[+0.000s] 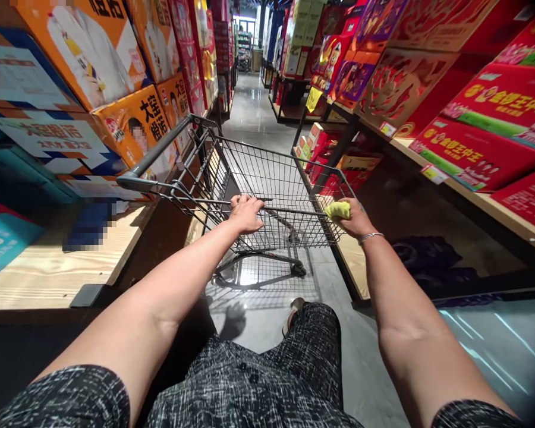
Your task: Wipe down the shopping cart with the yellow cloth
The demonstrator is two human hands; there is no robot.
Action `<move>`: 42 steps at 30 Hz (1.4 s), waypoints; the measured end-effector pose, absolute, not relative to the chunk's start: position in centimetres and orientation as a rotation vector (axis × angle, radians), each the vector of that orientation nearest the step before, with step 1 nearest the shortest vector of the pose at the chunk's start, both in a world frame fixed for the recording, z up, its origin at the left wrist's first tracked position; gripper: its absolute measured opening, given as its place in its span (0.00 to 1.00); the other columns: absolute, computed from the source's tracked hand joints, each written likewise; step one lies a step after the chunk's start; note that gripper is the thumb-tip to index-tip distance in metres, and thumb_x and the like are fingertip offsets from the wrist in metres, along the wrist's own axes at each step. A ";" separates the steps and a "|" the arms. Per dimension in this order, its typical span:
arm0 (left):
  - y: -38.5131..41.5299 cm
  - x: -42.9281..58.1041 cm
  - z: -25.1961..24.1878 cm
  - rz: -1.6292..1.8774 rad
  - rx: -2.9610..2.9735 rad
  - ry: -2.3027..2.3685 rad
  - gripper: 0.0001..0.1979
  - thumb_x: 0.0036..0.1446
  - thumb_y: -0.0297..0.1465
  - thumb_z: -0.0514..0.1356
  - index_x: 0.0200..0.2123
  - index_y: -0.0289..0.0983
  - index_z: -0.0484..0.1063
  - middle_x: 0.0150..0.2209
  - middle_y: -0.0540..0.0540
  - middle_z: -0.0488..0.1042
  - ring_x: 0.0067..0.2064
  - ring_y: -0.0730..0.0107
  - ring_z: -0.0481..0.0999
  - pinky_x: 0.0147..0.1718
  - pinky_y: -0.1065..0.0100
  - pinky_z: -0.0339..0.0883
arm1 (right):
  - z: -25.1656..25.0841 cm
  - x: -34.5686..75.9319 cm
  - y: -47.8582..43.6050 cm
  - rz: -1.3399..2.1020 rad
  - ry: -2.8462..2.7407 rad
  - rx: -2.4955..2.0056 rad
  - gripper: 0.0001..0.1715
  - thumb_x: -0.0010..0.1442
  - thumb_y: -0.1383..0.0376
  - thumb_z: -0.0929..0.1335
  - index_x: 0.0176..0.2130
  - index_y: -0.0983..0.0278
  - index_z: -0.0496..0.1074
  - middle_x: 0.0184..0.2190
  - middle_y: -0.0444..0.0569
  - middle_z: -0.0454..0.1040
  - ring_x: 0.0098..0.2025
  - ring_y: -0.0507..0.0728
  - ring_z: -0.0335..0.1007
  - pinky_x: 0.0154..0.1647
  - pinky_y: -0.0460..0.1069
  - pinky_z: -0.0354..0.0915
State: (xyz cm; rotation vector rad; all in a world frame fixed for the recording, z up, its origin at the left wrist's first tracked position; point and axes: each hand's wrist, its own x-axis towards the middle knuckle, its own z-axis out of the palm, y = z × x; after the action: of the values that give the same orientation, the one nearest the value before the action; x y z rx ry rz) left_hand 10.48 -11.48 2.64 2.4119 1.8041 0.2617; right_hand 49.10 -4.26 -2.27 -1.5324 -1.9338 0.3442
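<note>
A grey wire shopping cart [267, 172] stands sideways in the aisle before me, its handle [149, 160] at the left. My left hand [246, 214] rests on the near top rail of the basket, its fingers curled over the rim and the thumb apart. At the basket's right end, my right hand [354, 219] is closed round a crumpled yellow-green cloth [337, 209], against the cart's rim. A bracelet circles the right wrist. No goods show in the cart's basket.
Orange boxes [134, 128] fill the left shelves above a wooden ledge [116, 249]. Red boxes [503, 107] line the right shelf [485, 202]. The tiled aisle floor [249, 101] runs back between stacked goods. My foot [293, 315] is close to the cart's wheels.
</note>
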 end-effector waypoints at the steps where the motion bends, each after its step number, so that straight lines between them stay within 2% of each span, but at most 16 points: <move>1: -11.6 10.6 2.5 0.284 2.413 1.800 0.21 0.56 0.36 0.61 0.53 0.44 0.71 0.55 0.43 0.74 0.61 0.50 0.62 0.62 0.48 0.46 | -2.4 49.5 -4.8 0.355 -1.928 -1.549 0.34 0.44 0.59 0.73 0.51 0.61 0.67 0.42 0.51 0.71 0.42 0.60 0.70 0.47 0.60 0.70; 8: -11.1 10.7 2.4 0.273 2.419 1.761 0.16 0.52 0.34 0.62 0.46 0.43 0.72 0.52 0.44 0.75 0.60 0.47 0.62 0.60 0.45 0.47 | -3.5 48.6 -8.4 0.289 -1.766 -1.538 0.35 0.46 0.59 0.72 0.53 0.60 0.64 0.51 0.53 0.68 0.49 0.62 0.68 0.54 0.60 0.66; 14: -9.6 9.7 2.9 0.195 2.429 1.754 0.12 0.52 0.36 0.62 0.41 0.42 0.72 0.50 0.45 0.76 0.58 0.46 0.63 0.58 0.45 0.49 | -3.7 46.5 -10.0 0.214 -1.750 -1.603 0.33 0.48 0.59 0.70 0.53 0.59 0.65 0.52 0.55 0.67 0.53 0.65 0.66 0.58 0.63 0.64; 18: -9.5 9.6 2.9 0.160 2.451 1.743 0.15 0.51 0.37 0.63 0.43 0.42 0.73 0.50 0.44 0.75 0.58 0.46 0.64 0.58 0.45 0.50 | -3.5 46.1 -10.9 0.128 -1.755 -1.622 0.32 0.50 0.57 0.70 0.54 0.58 0.65 0.52 0.54 0.67 0.54 0.66 0.66 0.58 0.64 0.64; 24: -10.9 10.9 2.6 0.205 2.451 1.781 0.16 0.54 0.40 0.62 0.45 0.42 0.73 0.51 0.42 0.75 0.57 0.46 0.64 0.59 0.42 0.48 | -2.9 48.4 -10.7 0.228 -1.829 -1.633 0.37 0.47 0.54 0.72 0.55 0.60 0.65 0.51 0.54 0.70 0.48 0.64 0.71 0.49 0.61 0.69; 35: -10.2 10.8 3.1 0.165 2.495 1.713 0.21 0.57 0.48 0.61 0.48 0.43 0.74 0.54 0.43 0.74 0.60 0.46 0.63 0.60 0.43 0.48 | -3.2 48.3 -12.2 0.235 -1.753 -1.643 0.37 0.48 0.53 0.71 0.55 0.59 0.63 0.53 0.56 0.70 0.50 0.64 0.70 0.53 0.62 0.67; 39: -8.7 9.7 3.7 0.052 2.518 1.701 0.22 0.56 0.43 0.61 0.53 0.44 0.73 0.55 0.43 0.74 0.59 0.47 0.64 0.60 0.44 0.51 | -3.6 46.9 -13.1 0.204 -1.733 -1.615 0.36 0.49 0.56 0.70 0.56 0.60 0.63 0.52 0.56 0.68 0.52 0.64 0.68 0.55 0.63 0.66; 42: -8.2 9.7 3.9 -0.064 2.548 1.619 0.30 0.55 0.36 0.61 0.62 0.50 0.69 0.58 0.43 0.73 0.61 0.48 0.64 0.62 0.42 0.47 | -3.7 44.4 -12.9 0.147 -1.769 -1.531 0.33 0.51 0.61 0.70 0.56 0.61 0.64 0.52 0.56 0.68 0.53 0.65 0.66 0.56 0.63 0.65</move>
State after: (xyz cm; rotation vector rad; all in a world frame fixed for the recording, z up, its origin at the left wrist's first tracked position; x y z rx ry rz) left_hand 9.70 -8.21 3.93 2.5476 1.6191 -0.0636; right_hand 44.38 -12.95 -3.73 -1.5313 -1.7694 0.1469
